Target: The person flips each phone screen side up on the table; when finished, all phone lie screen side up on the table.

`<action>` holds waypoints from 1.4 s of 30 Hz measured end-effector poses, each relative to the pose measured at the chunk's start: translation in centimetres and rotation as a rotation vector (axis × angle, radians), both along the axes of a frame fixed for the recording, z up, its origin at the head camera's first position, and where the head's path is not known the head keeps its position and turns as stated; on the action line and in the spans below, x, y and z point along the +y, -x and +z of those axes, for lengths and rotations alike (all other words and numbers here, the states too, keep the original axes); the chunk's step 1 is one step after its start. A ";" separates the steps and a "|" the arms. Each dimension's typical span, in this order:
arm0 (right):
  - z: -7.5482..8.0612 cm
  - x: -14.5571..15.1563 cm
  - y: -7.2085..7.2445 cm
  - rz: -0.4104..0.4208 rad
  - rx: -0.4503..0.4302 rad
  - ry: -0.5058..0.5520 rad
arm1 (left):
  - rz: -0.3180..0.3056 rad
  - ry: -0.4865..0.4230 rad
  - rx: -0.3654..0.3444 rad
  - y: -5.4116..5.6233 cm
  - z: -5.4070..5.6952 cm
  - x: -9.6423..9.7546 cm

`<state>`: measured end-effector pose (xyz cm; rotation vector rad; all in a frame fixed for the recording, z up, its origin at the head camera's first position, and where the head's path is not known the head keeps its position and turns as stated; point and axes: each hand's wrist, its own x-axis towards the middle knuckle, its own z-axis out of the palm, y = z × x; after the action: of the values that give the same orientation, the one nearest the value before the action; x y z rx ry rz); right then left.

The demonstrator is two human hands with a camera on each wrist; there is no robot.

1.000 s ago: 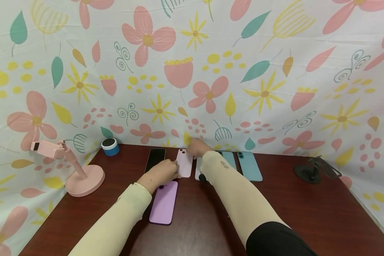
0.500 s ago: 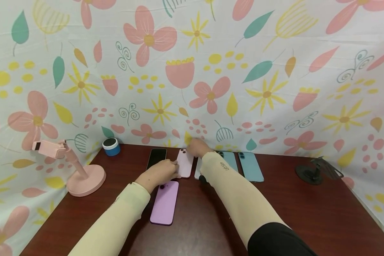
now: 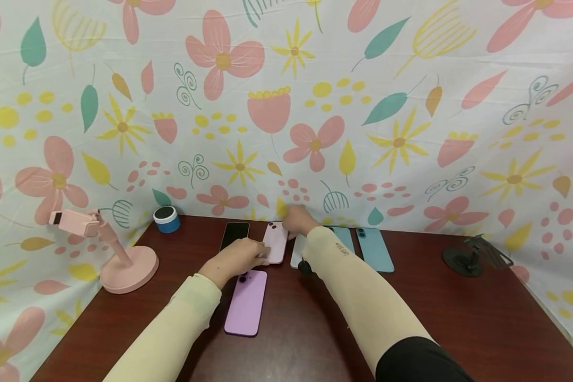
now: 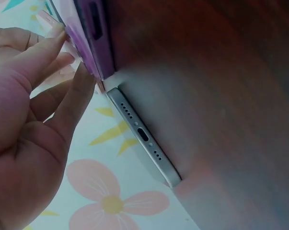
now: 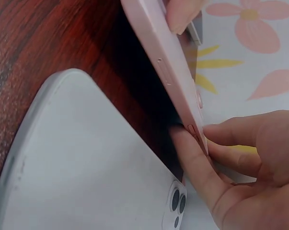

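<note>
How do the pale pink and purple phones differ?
The right hand pinches the pale pink phone but not the purple phone. The pale pink phone is blush, the purple phone lilac. The pale pink phone sits farther back, the purple phone nearer the front. Both show their backs.

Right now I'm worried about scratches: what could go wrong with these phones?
The pale-pink rectangular phone, pinched by the right hand, might slip and knock the white rectangular phone beside it. Pulling back, the left hand could nudge the purple rectangular phone close by.
</note>
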<state>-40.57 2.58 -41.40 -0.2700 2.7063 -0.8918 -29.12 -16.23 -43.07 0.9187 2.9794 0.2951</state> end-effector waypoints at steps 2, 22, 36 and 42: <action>0.1 0.1 -0.2 -0.010 -0.010 0.042 | 0.017 -0.023 -0.012 -0.1 0.1 0.0; 0.6 1.4 -1.7 -0.181 -0.246 0.549 | 0.268 -0.252 -0.288 -0.4 0.4 0.6; 1.3 1.3 -2.1 -0.201 -0.255 0.566 | 0.385 -0.365 -0.377 -0.7 0.5 1.0; 1.6 1.4 -2.0 -0.223 -0.275 0.574 | 0.383 -0.460 -0.471 -0.7 0.7 0.7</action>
<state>-38.55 3.94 -39.76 0.0469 2.2056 -1.6307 -28.44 -15.49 -42.39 0.2134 2.6462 1.0676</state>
